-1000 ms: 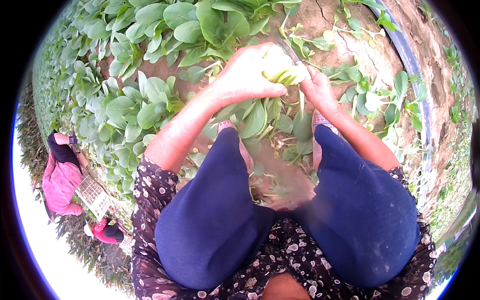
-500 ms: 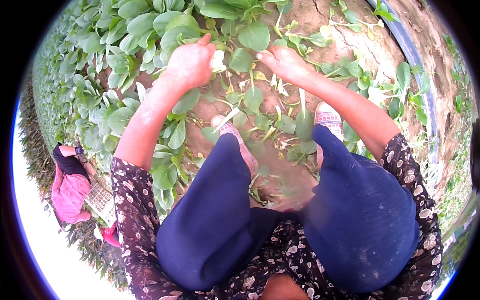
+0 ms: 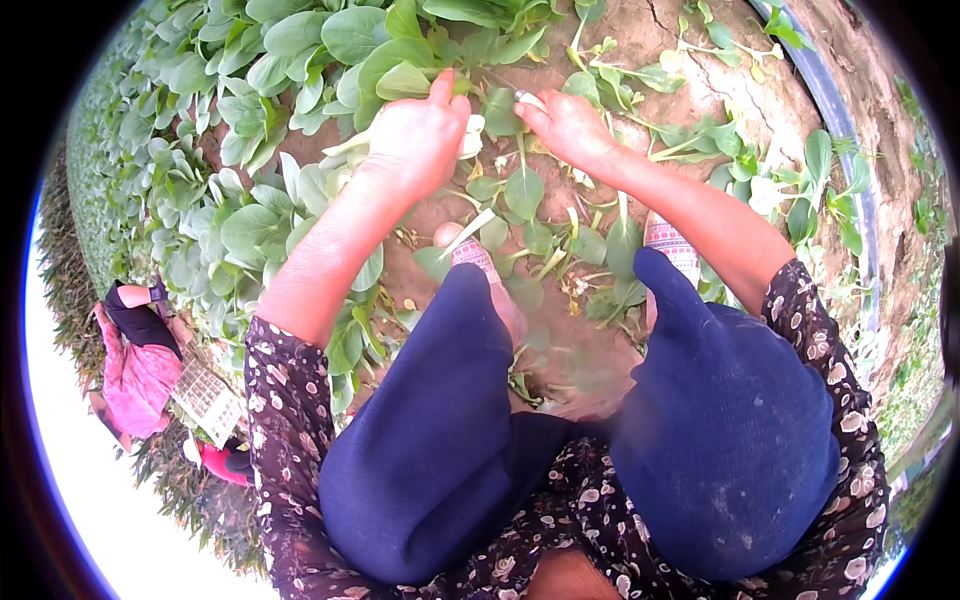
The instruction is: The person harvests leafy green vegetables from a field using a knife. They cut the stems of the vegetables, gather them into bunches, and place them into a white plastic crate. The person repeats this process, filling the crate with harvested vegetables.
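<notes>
I squat on bare soil beside a bed of leafy green plants (image 3: 270, 130). My left hand (image 3: 415, 135) reaches forward and closes around the base of one green plant (image 3: 400, 80), whose white stalks (image 3: 470, 135) show beside my thumb. My right hand (image 3: 565, 125) is a little to the right, fingers curled around a small pale tool (image 3: 530, 98) that looks like a blade, its tip close to the same plant. Both forearms are bare below patterned sleeves.
Cut leaves and stalks (image 3: 540, 200) lie on the soil (image 3: 690, 90) before my shoes (image 3: 670, 245) and dark blue knees. A dark pipe (image 3: 840, 130) curves along the right edge. At far left another person in pink (image 3: 135, 360) crouches by a white crate (image 3: 205, 400).
A second ago both hands worked together on a plant close to my knees. They have since parted and reached farther forward, the left now gripping a plant in the bed.
</notes>
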A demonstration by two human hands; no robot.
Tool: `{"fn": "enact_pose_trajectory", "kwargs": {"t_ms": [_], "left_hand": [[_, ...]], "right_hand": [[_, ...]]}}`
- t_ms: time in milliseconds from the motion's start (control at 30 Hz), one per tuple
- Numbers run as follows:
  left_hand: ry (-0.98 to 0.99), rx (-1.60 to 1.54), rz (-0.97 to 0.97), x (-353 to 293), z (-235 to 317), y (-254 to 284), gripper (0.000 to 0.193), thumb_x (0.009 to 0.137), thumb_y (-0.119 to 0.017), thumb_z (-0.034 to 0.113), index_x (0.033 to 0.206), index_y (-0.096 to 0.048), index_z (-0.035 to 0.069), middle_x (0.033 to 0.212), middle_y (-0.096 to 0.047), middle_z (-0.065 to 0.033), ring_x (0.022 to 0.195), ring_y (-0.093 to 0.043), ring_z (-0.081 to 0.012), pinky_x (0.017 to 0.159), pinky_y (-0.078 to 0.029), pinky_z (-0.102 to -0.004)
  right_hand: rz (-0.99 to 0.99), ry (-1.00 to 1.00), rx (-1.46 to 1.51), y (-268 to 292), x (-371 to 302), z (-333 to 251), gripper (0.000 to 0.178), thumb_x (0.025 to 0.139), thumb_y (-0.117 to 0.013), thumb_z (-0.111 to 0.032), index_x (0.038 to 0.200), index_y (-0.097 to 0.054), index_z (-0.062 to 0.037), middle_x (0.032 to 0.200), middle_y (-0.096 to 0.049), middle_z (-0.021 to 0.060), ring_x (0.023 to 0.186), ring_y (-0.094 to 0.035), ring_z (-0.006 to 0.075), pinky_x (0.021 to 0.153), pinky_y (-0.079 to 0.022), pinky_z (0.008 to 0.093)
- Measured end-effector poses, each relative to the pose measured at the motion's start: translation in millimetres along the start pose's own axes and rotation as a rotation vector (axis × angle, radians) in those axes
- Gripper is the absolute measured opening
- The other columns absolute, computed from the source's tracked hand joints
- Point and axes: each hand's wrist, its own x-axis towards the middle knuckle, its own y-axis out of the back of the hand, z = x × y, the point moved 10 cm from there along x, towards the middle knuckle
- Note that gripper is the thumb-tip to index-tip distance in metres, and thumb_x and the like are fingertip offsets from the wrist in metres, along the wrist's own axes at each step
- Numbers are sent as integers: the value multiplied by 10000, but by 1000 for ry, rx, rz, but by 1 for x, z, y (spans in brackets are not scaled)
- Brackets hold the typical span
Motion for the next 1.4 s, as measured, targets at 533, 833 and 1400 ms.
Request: {"fn": "enact_pose_trajectory", "kwargs": {"t_ms": [533, 833, 1400], "left_hand": [[159, -240, -4, -16, -41, -37, 494, 680, -757, 165, 1126, -607, 14, 1239, -563, -117, 944, -667, -358, 830, -552, -442], [168, -310, 0, -18, -41, -34, 483, 682, -768, 193, 1114, -622, 33, 1279, -571, -77, 974, -659, -330, 844, -549, -415], [-56, -1897, 296, -104, -29, 74, 438, 694, -767, 91, 1104, -674, -35, 1141, -654, -77, 1056, -606, -171, 972, -463, -309]], "right_hand": [[-371, -302, 419, -45, 8, 17, 507, 963, -526, -485, 885, -614, 8, 640, -551, 50, 497, -540, 186, 467, -448, 360], [-361, -152, 58, -57, 16, 11, 542, 962, -498, -458, 874, -648, 56, 764, -670, 187, 669, -652, 337, 656, -510, 441], [-160, 90, 859, 74, -53, -141, 454, 791, -839, -277, 1140, -668, -42, 769, -580, -70, 577, -432, 1, 499, -335, 178]]}}
